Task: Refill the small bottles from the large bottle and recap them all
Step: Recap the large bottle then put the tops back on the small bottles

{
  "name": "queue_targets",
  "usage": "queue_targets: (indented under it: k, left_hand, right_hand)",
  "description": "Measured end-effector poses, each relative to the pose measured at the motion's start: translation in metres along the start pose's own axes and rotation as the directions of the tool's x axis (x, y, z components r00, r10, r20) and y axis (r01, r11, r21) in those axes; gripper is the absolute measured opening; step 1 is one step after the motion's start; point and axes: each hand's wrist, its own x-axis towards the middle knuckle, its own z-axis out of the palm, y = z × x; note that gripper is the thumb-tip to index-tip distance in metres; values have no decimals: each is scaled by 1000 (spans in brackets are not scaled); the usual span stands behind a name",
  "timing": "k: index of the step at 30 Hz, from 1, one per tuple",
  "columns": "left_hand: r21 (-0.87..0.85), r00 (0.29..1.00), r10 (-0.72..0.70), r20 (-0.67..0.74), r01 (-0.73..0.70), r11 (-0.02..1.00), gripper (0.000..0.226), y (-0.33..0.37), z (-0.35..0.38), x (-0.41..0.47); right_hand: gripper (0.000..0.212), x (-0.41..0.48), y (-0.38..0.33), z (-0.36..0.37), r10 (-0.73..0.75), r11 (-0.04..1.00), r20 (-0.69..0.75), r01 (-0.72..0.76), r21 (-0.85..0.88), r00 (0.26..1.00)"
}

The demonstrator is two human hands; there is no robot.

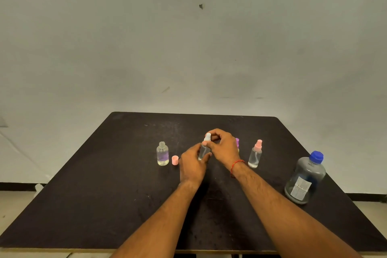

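Observation:
At the middle of the dark table (104, 195), my left hand (192, 163) grips the body of a small clear spray bottle (204, 151). My right hand (223, 145) pinches its white spray cap (207, 137) on the neck. An uncapped small bottle with a purple label (162, 153) stands to the left, its pink cap (175, 160) lying beside it. A small bottle with a pink spray cap (255, 154) stands to the right. A purple-capped bottle (237, 142) is mostly hidden behind my right hand. The large bottle with a blue cap (305, 178) stands at the right, capped.
A pale wall rises behind the table's far edge. The table's right edge runs close to the large bottle. Dark tabletop stretches toward me under my forearms.

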Motion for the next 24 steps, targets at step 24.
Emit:
queue_targets:
  k: [24]
  left_hand:
    - [27,1000,28,4,-28,999,29,3,-2,1]
  right_hand:
    - [37,4,4,-8,-19,996,86,11,92,996]
